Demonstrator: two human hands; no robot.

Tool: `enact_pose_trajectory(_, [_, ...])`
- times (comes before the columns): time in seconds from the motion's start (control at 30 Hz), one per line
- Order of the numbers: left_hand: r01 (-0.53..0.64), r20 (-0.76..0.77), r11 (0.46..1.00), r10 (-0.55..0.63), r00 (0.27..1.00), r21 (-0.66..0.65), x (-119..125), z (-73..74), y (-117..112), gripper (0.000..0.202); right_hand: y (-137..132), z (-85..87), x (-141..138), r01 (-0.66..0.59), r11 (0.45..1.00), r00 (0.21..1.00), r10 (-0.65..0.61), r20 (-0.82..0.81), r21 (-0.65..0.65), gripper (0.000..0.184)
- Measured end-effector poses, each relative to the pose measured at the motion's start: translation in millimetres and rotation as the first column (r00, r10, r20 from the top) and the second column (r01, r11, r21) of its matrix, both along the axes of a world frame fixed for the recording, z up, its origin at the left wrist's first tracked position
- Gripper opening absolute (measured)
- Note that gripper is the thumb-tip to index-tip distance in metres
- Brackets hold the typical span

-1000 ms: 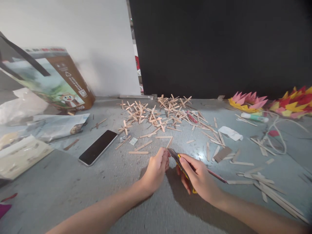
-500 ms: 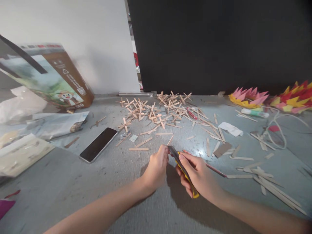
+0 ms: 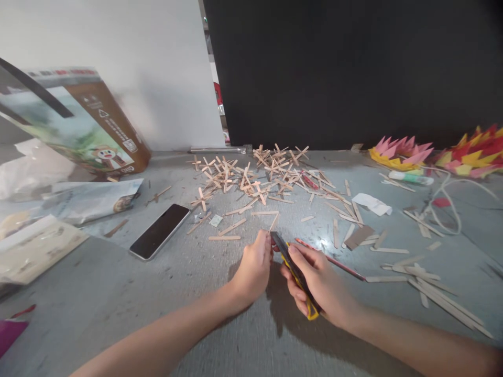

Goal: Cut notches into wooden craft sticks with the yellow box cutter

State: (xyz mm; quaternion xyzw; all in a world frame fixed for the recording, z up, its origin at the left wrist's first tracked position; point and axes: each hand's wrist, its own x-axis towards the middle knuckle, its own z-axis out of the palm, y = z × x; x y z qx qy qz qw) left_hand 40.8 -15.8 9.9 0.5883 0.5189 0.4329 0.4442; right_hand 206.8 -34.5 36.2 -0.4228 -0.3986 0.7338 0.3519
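Our right hand (image 3: pixel 320 280) grips the knife (image 3: pixel 282 248), its far end close to our left hand (image 3: pixel 253 267). Left of the knife, that left hand pinches a stick (image 3: pixel 275 221), which juts beyond the knife's far end.

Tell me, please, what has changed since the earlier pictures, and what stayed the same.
The right hand and its knife drew slightly back, to the near side, uncovering more of the red rod. Nothing was visibly taken up or let go. The left hand stays closed on a wooden stick; the phone lies unmoved.
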Motion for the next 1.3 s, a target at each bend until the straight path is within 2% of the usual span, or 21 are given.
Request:
enact_pose_trajectory(0.13, [0.017, 0.076, 0.998, -0.012, 0.997, -0.059, 2, -3.5, 1, 0.040, -2, -1.2, -2, 0.000, 0.999, 1.000, -0.001, -0.021, -0.043, 0.049])
enact_pose_trajectory(0.23, [0.065, 0.224, 0.988, -0.033, 0.974, -0.138, 4, -4.5, 2, 0.042, -1, -2.1, -3, -0.008, 0.998, 0.999, 0.006, -0.040, -0.057, 0.049])
enact_pose_trajectory(0.37, [0.115, 0.406, 0.973, -0.025, 0.913, -0.198, 6, -2.4, 3, 0.043, 3, -2.8, 1, -0.014, 0.999, 0.999, 0.016, -0.041, 0.038, 0.046])
enact_pose_trajectory(0.53, [0.112, 0.402, 0.982, -0.042, 0.915, -0.152, 5, 1.5, 4, 0.043, 11, -0.5, 8, 0.038, 0.976, 0.996, -0.054, 0.072, 0.213, 0.039])
enact_pose_trajectory(0.77, [0.054, 0.348, 0.989, -0.004, 0.938, -0.134, 5, 0.9, 5, 0.035, 23, -1.8, 21, -0.038, 0.904, 0.939, -0.114, 0.326, 0.426, 0.045])
enact_pose_trajectory(0.83, [0.039, 0.344, 0.991, 0.008, 0.939, -0.128, 4, -1.5, 5, 0.033, 27, -3.9, 26, -0.075, 0.852, 0.899, -0.167, 0.405, 0.518, 0.043])
enact_pose_trajectory(0.93, [0.023, 0.307, 0.995, 0.008, 0.952, -0.097, 3, -4.4, 6, 0.029, 34, -7.5, 35, -0.136, 0.741, 0.832, -0.275, 0.482, 0.658, 0.039])
enact_pose_trajectory(1.13, [0.042, 0.299, 0.997, -0.019, 0.954, -0.068, 0, -7.1, 7, 0.024, 41, -11.4, 40, -0.192, 0.594, 0.786, -0.384, 0.485, 0.782, 0.031])
enact_pose_trajectory(1.23, [0.025, 0.287, 0.999, -0.010, 0.958, -0.049, -1, -10.1, 7, 0.027, 42, -7.0, 40, -0.264, 0.438, 0.791, -0.412, 0.453, 0.859, 0.030])
enact_pose_trajectory(1.3, [0.004, 0.264, 0.999, 0.005, 0.964, -0.034, -1, -12.6, 8, 0.029, 42, -1.4, 41, -0.319, 0.369, 0.790, -0.406, 0.460, 0.873, 0.032])
